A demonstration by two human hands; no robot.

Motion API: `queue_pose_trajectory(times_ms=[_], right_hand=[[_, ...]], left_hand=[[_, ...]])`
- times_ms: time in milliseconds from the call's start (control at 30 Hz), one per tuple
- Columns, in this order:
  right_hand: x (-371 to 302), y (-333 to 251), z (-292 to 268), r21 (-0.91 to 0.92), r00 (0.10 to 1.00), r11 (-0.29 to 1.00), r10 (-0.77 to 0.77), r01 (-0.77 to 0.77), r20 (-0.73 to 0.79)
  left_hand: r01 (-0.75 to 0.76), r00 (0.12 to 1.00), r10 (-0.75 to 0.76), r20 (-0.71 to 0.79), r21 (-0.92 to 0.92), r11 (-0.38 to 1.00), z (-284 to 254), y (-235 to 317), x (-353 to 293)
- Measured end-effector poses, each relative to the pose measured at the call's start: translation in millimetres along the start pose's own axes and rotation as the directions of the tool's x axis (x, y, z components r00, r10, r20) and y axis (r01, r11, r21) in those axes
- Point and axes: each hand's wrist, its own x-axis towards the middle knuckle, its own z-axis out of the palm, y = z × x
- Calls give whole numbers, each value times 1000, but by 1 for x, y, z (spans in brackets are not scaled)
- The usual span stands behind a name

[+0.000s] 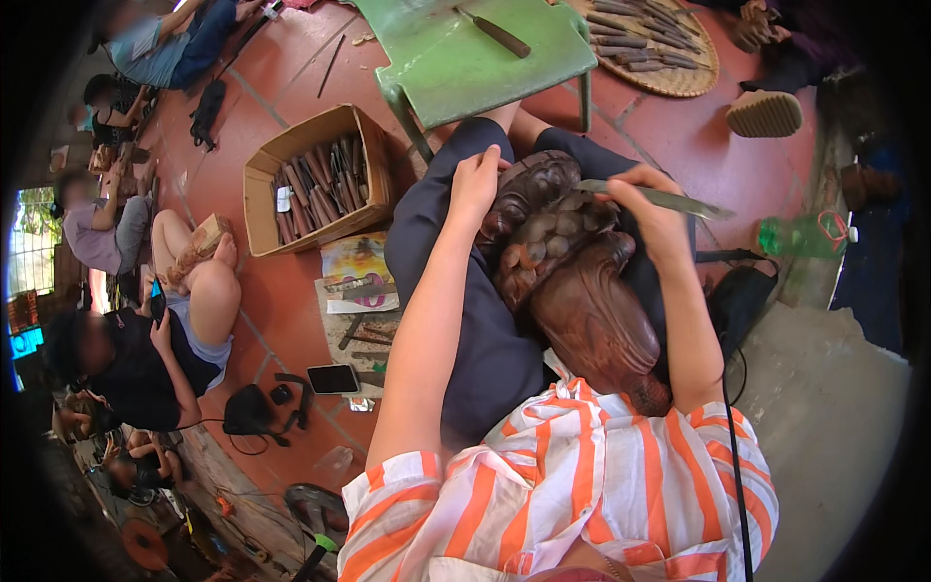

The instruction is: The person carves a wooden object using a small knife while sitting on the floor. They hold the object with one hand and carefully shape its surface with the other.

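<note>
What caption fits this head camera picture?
Left hand steadies a dark wooden carving on the lap; right hand holds a chisel.

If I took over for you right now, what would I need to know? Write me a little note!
Left hand: resting on the upper edge of the dark wooden carving, steadying it.
Right hand: gripping a long metal chisel, held over the carving's scaly part.
The carving lies across the lap. Part of it already shows rounded scales; the lower part is smooth. How much cutting remains cannot be told.
More tools sit in the cardboard box on the floor to the left, and one lies on the green stool ahead.
</note>
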Motion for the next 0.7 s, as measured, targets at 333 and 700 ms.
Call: queue_pose_trajectory(times_ms=[333,700], right_hand=[[-73,41,-82,261,889,958,13,121,-458],[-72,57,-60,72,897,984,-120,166,-425]], left_hand=[[-53,999,49,-23,-292,955,-6,2,-6],[-283,547,689,476,-669,687,3,113,-190]])
